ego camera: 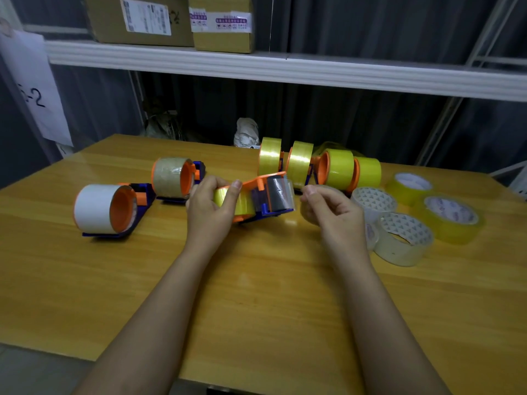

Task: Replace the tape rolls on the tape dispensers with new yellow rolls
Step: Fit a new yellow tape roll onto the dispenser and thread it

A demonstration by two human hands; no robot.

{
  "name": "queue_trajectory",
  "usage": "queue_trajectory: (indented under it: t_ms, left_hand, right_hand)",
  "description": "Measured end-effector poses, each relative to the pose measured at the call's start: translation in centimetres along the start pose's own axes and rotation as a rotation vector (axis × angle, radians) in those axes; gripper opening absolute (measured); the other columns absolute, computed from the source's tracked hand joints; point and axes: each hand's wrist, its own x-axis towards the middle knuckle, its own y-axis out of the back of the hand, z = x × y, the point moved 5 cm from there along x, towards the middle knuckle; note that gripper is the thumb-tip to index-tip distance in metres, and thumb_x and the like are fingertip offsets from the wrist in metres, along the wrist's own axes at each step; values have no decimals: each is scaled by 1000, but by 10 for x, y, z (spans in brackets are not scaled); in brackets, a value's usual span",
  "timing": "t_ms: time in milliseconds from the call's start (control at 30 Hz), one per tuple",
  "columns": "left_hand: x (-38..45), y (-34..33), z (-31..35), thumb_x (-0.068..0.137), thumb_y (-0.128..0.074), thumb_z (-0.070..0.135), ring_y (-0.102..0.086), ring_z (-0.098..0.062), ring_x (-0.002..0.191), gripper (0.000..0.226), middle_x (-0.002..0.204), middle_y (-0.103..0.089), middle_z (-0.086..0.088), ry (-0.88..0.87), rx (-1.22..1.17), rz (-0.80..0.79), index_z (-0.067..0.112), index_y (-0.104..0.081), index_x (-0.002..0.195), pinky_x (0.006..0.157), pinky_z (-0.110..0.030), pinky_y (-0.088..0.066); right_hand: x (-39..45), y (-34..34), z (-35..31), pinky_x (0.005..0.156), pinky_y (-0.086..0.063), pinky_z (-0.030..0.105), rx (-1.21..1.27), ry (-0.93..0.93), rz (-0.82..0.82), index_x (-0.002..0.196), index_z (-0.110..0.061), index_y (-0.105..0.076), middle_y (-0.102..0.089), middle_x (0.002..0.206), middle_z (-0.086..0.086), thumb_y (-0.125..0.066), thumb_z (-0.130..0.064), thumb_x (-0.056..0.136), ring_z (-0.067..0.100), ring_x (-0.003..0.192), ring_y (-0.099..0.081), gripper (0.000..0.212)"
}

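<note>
My left hand [212, 208] grips a yellow tape roll [232, 199] mounted on an orange and blue dispenser [266, 195] held just above the table. A clear strip of tape [282, 192] runs over the dispenser's front. My right hand [328, 208] is to the right of that end, fingers curled and pinched together; whether they hold the tape's end is unclear. A dispenser with a white roll [97, 208] and one with a brownish roll [171, 176] stand to the left. Several dispensers with yellow rolls [319, 165] stand behind.
Loose clear rolls [402, 239] and yellowish rolls [453, 219] lie on the right of the wooden table [256, 295]. A white shelf [256, 67] with cardboard boxes [176, 21] hangs above the table's far side. A crumpled white bag [245, 132] sits behind.
</note>
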Motion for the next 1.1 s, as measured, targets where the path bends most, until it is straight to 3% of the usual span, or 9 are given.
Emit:
queue_trajectory:
  t_ms: [133,300,433,567,700,900,1100]
  left_hand:
    - [-1,-1,1,89,-53,45,-48,-15,89,26,80,-47,19,-9,7,-6,20,-53,83,88,-57,-43]
    - [1,-3,-1,87,-50,50,-47,-14,90,31,80,-49,17,-39,34,-20,19,-55,84,87,-55,-43]
    - [2,-3,-1,87,-48,52,-47,-12,89,34,79,-49,17,-66,60,-18,20,-55,84,86,-54,-43]
    - [1,-3,0,87,-49,50,-46,-12,87,31,79,-49,17,-75,78,-15,20,-54,84,85,-52,-44]
    - [-1,-3,3,88,-50,47,-47,-12,88,28,80,-48,18,-56,46,-21,20,-54,84,85,-54,-44]
    - [-3,-2,6,91,-54,42,-51,-16,87,24,83,-49,18,-37,-22,-31,18,-55,85,81,-55,-47]
    - [-3,-1,5,91,-55,43,-54,-20,88,26,84,-52,14,-29,-53,-34,18,-57,86,75,-56,-49]
  right_hand:
    - [-3,-8,2,77,-57,28,-46,-26,-72,87,-26,-74,-73,82,-6,-66,-27,89,4,81,-65,8]
    - [-2,-4,2,76,-55,20,-28,-25,-41,84,-30,-72,-73,80,-16,-67,-20,88,-1,81,-65,12]
    - [-1,-2,2,81,-55,26,-36,-4,-3,83,-30,-72,-73,82,-17,-68,-18,88,3,86,-67,14]
    - [-1,-1,1,77,-52,15,-76,23,6,83,-32,-70,-70,78,-27,-67,-19,89,-7,84,-64,14]
    - [0,-2,3,81,-54,24,-36,-7,-1,83,-31,-71,-72,81,-22,-67,-18,89,-1,86,-66,15]
    - [-1,-6,6,69,-53,14,115,-123,-78,89,-23,-72,-73,79,-16,-64,-18,90,-5,81,-66,10]
    - [-1,-7,7,69,-53,15,144,-142,-109,93,-21,-73,-74,84,-11,-62,-19,91,-2,83,-67,11]
